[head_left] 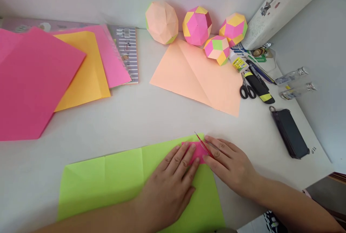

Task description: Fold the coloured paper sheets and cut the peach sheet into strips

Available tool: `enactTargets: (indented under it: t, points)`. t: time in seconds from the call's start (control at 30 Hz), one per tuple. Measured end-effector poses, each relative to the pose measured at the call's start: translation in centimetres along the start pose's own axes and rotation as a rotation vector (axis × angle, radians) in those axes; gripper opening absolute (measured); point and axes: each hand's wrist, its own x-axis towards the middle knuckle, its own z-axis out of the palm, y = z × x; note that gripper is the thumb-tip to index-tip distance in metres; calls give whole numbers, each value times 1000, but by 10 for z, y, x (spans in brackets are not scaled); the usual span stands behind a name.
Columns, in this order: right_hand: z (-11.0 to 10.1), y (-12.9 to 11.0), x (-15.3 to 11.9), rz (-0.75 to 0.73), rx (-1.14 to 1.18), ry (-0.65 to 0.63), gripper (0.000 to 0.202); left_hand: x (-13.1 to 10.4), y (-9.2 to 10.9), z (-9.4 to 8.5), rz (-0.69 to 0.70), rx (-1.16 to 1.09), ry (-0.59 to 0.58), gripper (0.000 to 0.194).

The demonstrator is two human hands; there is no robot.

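A large sheet of light green paper point(124, 179) with fold creases lies on the table in front of me. On its upper right part rests a small bright pink piece of paper point(199, 151), partly covered by fingers. My left hand point(173, 179) lies flat, its fingertips pressing on the pink piece and the green sheet. At the pink piece's right edge, my right hand point(232, 161) keeps a thin red pen point(204, 145) between its fingers, the tip pointing up and left. Its fingertips also touch the papers near the green sheet's top right corner.
Pink sheets point(35, 85) and a yellow-orange sheet point(83, 71) lie left. Behind is a peach sheet point(194, 76) below several folded-paper balls point(162, 22). To the right are scissors point(247, 89), a cutter point(259, 87), a glue bottle point(238, 63), small bottles point(297, 90) and a phone point(290, 132).
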Motion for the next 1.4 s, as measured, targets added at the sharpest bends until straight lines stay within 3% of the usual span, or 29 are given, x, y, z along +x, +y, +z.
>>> enactTargets:
  t: [0.23,0.53,0.97,1.27,1.4]
  points:
    - [-3,-5,1,-23,-77,9,17,1,-1,2,-67,-47,-4,72]
    - [-2,-4,-2,-18,9,-11,15,1,1,5,-123,-53,47,74]
    - [-3,0,4,-15,22,4,13,3,-1,-1,-110,-146,208,27]
    - [2,3,6,-1,21,45,14,2,-4,-3,4,-155,204,30]
    - [3,4,5,2,22,42,13,4,0,-1,-15,-134,156,32]
